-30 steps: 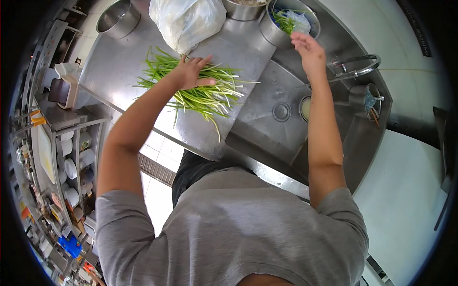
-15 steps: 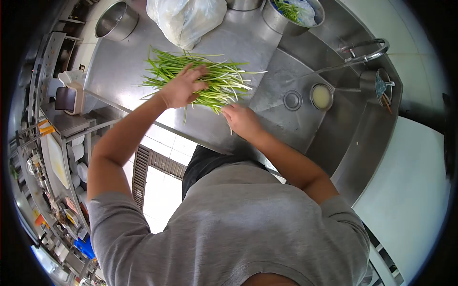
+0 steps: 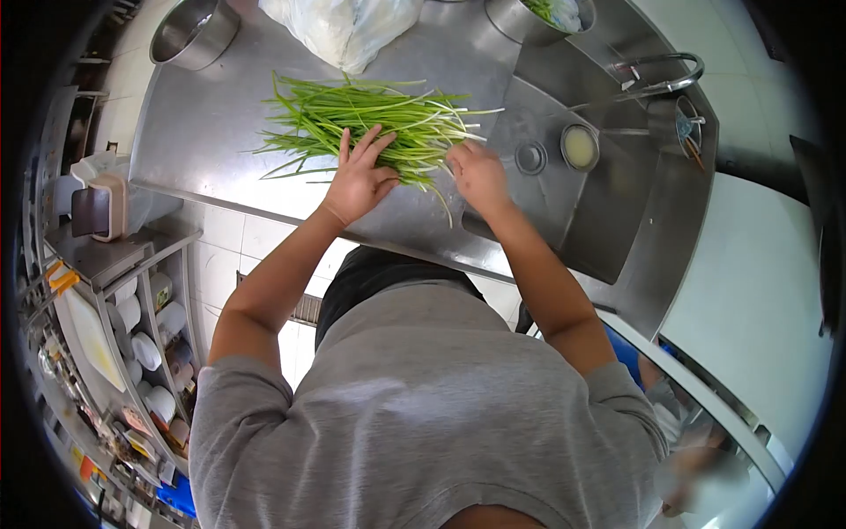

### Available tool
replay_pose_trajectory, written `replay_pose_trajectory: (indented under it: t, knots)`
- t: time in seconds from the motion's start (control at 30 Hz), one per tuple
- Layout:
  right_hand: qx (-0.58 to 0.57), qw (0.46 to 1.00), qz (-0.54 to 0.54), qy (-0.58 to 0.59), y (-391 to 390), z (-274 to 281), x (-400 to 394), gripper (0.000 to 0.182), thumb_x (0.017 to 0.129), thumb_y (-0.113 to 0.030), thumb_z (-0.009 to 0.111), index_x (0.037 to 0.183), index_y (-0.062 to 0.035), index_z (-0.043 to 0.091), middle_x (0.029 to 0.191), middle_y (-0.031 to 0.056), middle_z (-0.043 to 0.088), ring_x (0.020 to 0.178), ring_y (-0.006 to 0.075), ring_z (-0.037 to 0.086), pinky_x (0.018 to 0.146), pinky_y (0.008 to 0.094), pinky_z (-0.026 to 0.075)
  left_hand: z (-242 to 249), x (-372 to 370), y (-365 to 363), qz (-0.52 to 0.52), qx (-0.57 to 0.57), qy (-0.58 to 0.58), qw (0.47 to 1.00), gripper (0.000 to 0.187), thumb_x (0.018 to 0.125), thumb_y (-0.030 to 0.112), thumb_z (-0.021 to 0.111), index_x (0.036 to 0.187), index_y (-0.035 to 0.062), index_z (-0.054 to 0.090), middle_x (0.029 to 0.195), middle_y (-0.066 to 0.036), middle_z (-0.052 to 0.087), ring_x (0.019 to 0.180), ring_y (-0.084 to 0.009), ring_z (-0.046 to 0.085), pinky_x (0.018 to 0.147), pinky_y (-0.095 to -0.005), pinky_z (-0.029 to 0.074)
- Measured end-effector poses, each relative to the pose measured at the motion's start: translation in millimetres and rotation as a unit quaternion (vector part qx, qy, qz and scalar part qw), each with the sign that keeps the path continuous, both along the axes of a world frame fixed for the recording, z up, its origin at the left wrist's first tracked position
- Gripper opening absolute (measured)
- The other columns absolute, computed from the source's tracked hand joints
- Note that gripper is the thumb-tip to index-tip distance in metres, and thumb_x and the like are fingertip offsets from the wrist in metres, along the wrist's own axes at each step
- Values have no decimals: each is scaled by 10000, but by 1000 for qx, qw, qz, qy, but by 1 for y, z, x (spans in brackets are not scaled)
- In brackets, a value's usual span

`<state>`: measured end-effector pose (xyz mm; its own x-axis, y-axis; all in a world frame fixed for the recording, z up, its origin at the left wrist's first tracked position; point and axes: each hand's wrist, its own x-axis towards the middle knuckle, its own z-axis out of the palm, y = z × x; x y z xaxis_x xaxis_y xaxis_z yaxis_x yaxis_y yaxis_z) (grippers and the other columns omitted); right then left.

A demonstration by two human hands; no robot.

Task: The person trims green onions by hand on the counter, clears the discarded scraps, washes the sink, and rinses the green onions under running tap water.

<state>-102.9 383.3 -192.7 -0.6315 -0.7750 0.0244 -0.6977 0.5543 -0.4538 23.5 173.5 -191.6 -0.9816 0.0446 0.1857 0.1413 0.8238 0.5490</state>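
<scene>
A loose pile of thin green onions (image 3: 352,110) lies across the steel counter, green tips to the left and white ends to the right. My left hand (image 3: 357,181) rests on the near side of the pile with its fingers spread. Beside the white ends, my right hand (image 3: 478,176) is closed, thumb and fingers pinched at the stalks. How many stalks are in that pinch is hidden. One stalk hangs out of the pile toward the front edge, between both hands.
Behind the pile sits a white plastic bag (image 3: 348,31), with a steel pot (image 3: 196,35) to its left. On the right, a sink basin (image 3: 608,225) has a faucet (image 3: 674,84) and a cup of cloudy liquid (image 3: 580,147). Another person is partly visible at lower right.
My left hand has shifted right and nearer across the pile. My right hand has moved up and right to the white ends. The camera view has also shifted.
</scene>
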Motion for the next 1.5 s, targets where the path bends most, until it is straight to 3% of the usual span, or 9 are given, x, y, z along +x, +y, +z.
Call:
replay_pose_trajectory:
  t: [0.17, 0.47, 0.57, 0.67, 0.9, 1.1, 1.27, 1.43, 1.5]
  knots:
    - [-11, 999, 30, 38, -16, 15, 13, 153, 741, -134, 639, 889, -112, 612, 901, 54, 551, 945, 245, 534, 812, 405, 397, -4, -15, 4, 20, 15, 48, 999, 128, 717, 202, 698, 831, 149, 673, 1315, -72, 453, 1328, -291, 298, 1075, -626, 84]
    - [-28, 998, 16, 61, -24, 2, 21, 126, 740, -140, 650, 852, -105, 603, 855, 48, 549, 921, 246, 535, 792, 402, 391, -16, -39, 10, -19, -33, 40, 998, 100, 709, 208, 718, 789, 162, 680, 1281, -43, 487, 1313, -273, 325, 1074, -623, 67]
    - [-43, 999, -17, -8, -23, -3, 15, 94, 734, -126, 646, 815, -99, 607, 808, 55, 558, 881, 261, 547, 765, 405, 401, -18, -44, 11, -3, 8, 44, 999, 75, 720, 206, 710, 768, 153, 686, 1243, -26, 517, 1295, -265, 351, 1072, -622, 75]
    - [-138, 983, -109, 54, -24, 4, 10, 69, 731, -124, 646, 786, -96, 613, 773, 58, 563, 855, 271, 554, 753, 418, 413, -18, -50, 7, 30, 35, 31, 998, 61, 739, 201, 699, 764, 146, 690, 1212, -16, 538, 1276, -257, 376, 1067, -624, 86]
    - [-51, 998, -21, 21, -24, -7, 22, 48, 738, -129, 637, 774, -102, 620, 843, 48, 569, 878, 262, 549, 791, 421, 418, -27, -57, 4, 56, 48, 41, 996, 63, 744, 191, 696, 792, 151, 689, 1218, -16, 529, 1264, -253, 390, 1065, -626, 89]
    - [-48, 998, -40, 20, -29, -5, 23, 56, 743, -151, 639, 779, -108, 634, 836, 49, 566, 876, 257, 550, 796, 394, 409, -7, -43, 0, -68, 29, 70, 995, 43, 733, 164, 692, 766, 142, 674, 1258, -19, 507, 1283, -247, 369, 1079, -614, 74]
    - [-79, 996, -32, -35, -21, 16, 18, 91, 762, -157, 632, 812, -80, 630, 809, 85, 586, 793, 287, 576, 733, 407, 437, -13, -49, 0, -65, 4, 76, 995, 46, 719, 151, 672, 677, 148, 651, 1260, -18, 503, 1289, -245, 351, 1086, -621, 66]
    - [-94, 986, -132, -22, 22, 26, 4, 99, 797, -148, 605, 842, -63, 627, 847, 121, 613, 782, 319, 592, 691, 427, 472, -12, -49, -14, -50, -2, 65, 997, 52, 718, 138, 675, 675, 141, 647, 1241, -14, 515, 1286, -240, 360, 1080, -628, 74]
    - [-35, 965, -231, 116, 52, 15, -12, 116, 812, -148, 586, 871, -57, 626, 874, 139, 617, 795, 334, 594, 691, 425, 476, -17, -48, -17, -37, -8, 57, 998, 58, 721, 152, 695, 689, 138, 649, 1248, 0, 514, 1286, -234, 366, 1074, -626, 88]
